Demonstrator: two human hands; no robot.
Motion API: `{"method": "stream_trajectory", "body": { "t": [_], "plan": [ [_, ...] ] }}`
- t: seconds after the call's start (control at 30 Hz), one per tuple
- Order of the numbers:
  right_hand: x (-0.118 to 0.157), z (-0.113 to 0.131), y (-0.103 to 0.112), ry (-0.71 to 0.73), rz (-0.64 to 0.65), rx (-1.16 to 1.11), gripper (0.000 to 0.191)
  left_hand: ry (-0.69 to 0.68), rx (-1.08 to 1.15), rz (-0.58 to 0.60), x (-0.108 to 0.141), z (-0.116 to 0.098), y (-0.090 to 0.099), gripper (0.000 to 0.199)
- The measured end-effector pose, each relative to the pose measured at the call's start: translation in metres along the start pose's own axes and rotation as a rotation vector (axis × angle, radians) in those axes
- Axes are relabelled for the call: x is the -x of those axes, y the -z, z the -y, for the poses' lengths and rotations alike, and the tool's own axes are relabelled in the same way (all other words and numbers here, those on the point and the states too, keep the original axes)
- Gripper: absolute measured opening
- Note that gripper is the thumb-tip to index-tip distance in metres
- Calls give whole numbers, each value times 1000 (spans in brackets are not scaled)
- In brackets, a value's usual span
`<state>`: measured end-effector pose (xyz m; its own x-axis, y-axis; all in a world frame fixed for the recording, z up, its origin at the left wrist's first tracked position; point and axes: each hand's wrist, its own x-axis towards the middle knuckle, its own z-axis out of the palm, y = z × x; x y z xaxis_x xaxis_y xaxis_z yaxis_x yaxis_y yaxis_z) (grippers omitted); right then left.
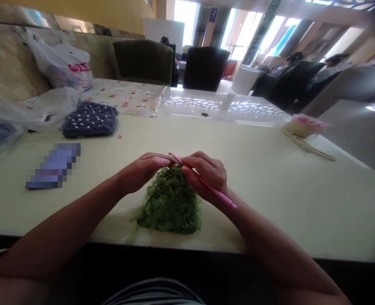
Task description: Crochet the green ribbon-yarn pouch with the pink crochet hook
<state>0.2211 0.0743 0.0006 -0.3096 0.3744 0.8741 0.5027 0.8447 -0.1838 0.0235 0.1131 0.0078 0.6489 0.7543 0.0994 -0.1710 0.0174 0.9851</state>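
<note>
A ruffled green crochet piece (171, 201) made of ribbon-like yarn stands at the near edge of the table, its top edge between my hands. My left hand (147, 169) pinches that top edge on its left side. In my right hand (209, 171) is a pink crochet hook (219, 195), gripped like a knife with its handle slanting down to the right. The hook's tip meets the work close to my left fingertips. A loose green ribbon end trails at the piece's lower left; the exact stitch is hidden by my fingers.
On the pale table (254, 169), a dark blue beaded piece (92, 118), a pixelated flat object (55, 165) and plastic bags (65, 63) lie left. A tiny pink ring (120, 136) sits near the beaded piece. At right are a pink-topped bundle (306, 125) and cord (314, 148). Chairs (204, 67) stand beyond.
</note>
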Motion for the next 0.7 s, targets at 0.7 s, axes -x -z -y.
{"method": "stream_trajectory", "body": {
  "t": [0.7],
  "plan": [
    [-18, -6, 24, -133, 352, -339, 20, -49, 60, -73, 5, -16, 7, 54]
  ]
}}
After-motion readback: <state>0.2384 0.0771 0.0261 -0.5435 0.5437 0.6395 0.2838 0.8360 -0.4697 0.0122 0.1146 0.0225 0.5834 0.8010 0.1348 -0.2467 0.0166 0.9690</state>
